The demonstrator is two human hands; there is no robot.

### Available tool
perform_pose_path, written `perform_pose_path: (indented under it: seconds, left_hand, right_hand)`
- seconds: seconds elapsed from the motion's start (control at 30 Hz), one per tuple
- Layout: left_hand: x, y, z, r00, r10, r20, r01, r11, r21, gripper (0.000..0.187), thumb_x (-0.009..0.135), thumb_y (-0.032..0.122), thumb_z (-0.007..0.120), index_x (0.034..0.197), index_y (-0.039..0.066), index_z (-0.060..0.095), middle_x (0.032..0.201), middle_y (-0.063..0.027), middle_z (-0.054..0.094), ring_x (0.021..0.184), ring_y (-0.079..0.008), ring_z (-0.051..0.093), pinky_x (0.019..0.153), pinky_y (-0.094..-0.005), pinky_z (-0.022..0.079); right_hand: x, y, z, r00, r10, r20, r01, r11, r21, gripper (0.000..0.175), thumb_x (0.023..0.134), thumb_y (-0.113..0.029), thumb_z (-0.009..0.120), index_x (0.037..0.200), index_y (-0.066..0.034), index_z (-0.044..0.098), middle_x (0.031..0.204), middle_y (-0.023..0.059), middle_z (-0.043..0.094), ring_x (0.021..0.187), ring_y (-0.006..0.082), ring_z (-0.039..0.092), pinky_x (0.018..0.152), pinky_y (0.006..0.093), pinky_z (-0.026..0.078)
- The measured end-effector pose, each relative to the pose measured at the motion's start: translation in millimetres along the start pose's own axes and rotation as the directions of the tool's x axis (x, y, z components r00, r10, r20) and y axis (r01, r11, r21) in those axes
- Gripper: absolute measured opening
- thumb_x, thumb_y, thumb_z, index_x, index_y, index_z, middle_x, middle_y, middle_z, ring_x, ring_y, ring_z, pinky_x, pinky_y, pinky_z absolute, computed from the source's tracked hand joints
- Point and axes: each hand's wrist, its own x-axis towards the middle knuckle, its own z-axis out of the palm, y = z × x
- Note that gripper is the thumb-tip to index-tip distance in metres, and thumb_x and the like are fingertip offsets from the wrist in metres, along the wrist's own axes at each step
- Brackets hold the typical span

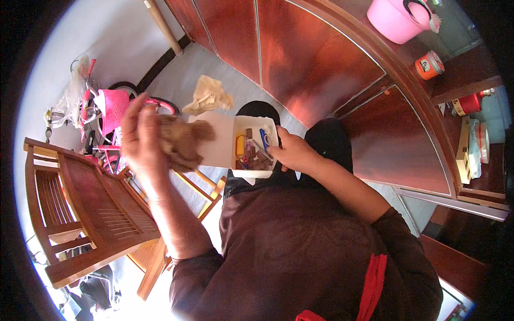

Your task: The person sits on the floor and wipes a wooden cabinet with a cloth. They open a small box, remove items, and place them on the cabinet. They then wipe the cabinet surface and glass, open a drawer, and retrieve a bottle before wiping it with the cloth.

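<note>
My right hand (295,148) grips the right wall of a small white cardboard box (253,174), which rests at my knees with its lid folded out to the left. In the box lie a blue object (264,139), a yellow object (240,144), several brown pieces and other small items. My left hand (144,140), raised left of the box, is blurred; against its fingers is a crumpled brown paper or cloth piece (182,142), blurred too. Beyond the lid, a crumpled tan piece of paper or cloth (209,96) shows over the floor.
A wooden chair (100,200) stands at my left, with a pink bicycle (106,148) behind it by the wall. Reddish wooden cabinet doors (313,52) curve ahead and right. Their top holds a pink tub (395,22) and an orange can (429,66).
</note>
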Motion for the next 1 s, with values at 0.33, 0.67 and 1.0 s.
perform_pose_path:
  seconds: [0.33, 0.67, 1.0]
  left_hand:
    - [-14, -128, -48, 0.891, -0.437, 0.127, 0.444, 0.895, -0.036, 0.042, 0.105, 0.03, 0.069, 0.135, 0.001, 0.067, 0.118, -0.0094, 0.072, 0.104, -0.0168, 0.067, 0.094, -0.0316, 0.054]
    - [-115, -114, 41, 0.579, -0.605, 0.547, 0.81, 0.35, -0.47, 0.052, 0.105, 0.041, 0.065, 0.138, 0.002, 0.063, 0.125, -0.0138, 0.071, 0.108, -0.0226, 0.07, 0.096, -0.0391, 0.058]
    - [-134, -99, 60, 0.313, -0.481, 0.819, 0.848, 0.53, -0.012, 0.047, 0.101, 0.025, 0.071, 0.139, -0.002, 0.064, 0.128, -0.0139, 0.072, 0.112, -0.0214, 0.07, 0.092, -0.0377, 0.059]
  right_hand:
    - [-4, 15, 18, 0.921, -0.286, -0.264, 0.264, 0.957, -0.117, 0.067, 0.097, -0.009, 0.054, 0.159, 0.0021, 0.031, 0.11, 0.0372, 0.07, 0.105, 0.0533, 0.069, 0.094, 0.0581, 0.055]
    - [-26, -11, 12, 0.913, -0.302, -0.274, 0.266, 0.95, -0.163, 0.07, 0.095, -0.007, 0.055, 0.16, 0.0, 0.031, 0.101, 0.0361, 0.071, 0.095, 0.0529, 0.071, 0.087, 0.059, 0.057]
    - [-42, -44, -6, 0.843, -0.431, -0.321, 0.379, 0.9, -0.213, 0.073, 0.092, -0.002, 0.057, 0.16, 0.0011, 0.031, 0.11, 0.039, 0.067, 0.1, 0.0562, 0.067, 0.09, 0.0613, 0.054]
